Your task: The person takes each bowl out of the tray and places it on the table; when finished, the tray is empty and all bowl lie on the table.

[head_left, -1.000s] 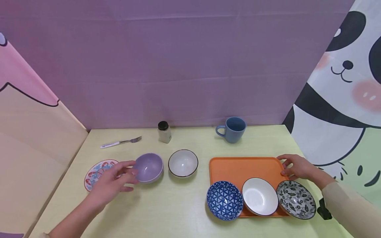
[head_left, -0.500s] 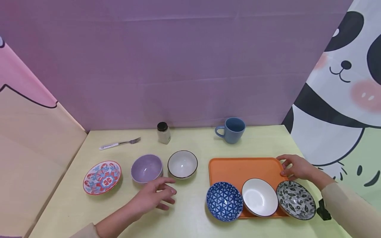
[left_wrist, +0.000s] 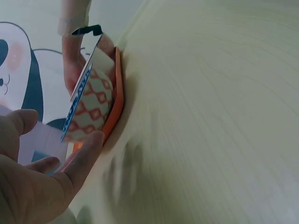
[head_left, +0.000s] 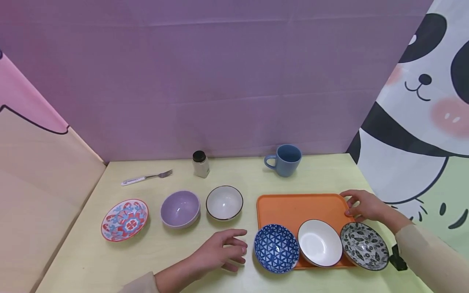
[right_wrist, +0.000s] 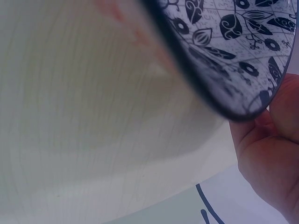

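My left hand is just left of the blue-and-white triangle-patterned bowl, fingers apart and holding nothing. In the left wrist view, the fingers point toward that bowl, whose outside has a red pattern. At the right, my right hand grips the upper right edge of the orange tray. A white bowl sits on the tray between the blue bowl and a black-and-white leaf-patterned bowl. Both outer bowls overhang the tray's sides. In the right wrist view, the leaf-patterned bowl partly hides the right hand.
Left of the tray stand a dark-rimmed white bowl, a purple bowl and a red-and-blue patterned dish. Behind them are a fork, a black-capped jar and a blue mug. A purple backdrop rises behind the table.
My left hand has moved right, from beside the purple bowl, across the table front to near the blue patterned bowl. My right hand and the tray stay in place.
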`<state>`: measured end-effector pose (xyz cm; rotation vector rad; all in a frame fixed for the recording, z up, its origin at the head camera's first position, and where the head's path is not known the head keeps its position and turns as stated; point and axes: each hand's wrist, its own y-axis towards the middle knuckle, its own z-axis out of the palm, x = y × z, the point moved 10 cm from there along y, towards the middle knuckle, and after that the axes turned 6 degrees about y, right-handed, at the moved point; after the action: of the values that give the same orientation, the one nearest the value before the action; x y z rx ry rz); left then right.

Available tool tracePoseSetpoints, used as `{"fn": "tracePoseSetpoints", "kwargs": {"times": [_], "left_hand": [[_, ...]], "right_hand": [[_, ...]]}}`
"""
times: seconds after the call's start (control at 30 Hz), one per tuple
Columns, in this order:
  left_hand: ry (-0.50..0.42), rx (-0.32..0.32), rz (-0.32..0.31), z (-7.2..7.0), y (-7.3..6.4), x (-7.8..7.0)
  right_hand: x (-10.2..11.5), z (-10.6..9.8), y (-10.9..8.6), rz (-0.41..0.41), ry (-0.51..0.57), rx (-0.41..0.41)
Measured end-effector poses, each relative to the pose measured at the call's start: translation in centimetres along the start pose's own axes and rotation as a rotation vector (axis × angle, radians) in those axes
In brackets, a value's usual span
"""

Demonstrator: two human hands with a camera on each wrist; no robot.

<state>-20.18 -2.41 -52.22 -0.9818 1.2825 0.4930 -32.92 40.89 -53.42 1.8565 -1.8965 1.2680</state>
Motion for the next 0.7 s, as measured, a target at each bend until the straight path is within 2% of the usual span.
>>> {"fn": "tracePoseSetpoints", "kwargs": {"times": [0.37, 0.7], "left_hand": [[-0.042, -0.011, -0.028, 2.4, 1.9, 0.4], [-0.064, -0.078, -0.038, 2.8, 2.5, 0.7]], "right_hand": [[0.5, -0.2, 0.1, -0.021, 0.000, 0.011], [0.2, 0.0, 0.0, -0.013, -0.011, 0.012]]}}
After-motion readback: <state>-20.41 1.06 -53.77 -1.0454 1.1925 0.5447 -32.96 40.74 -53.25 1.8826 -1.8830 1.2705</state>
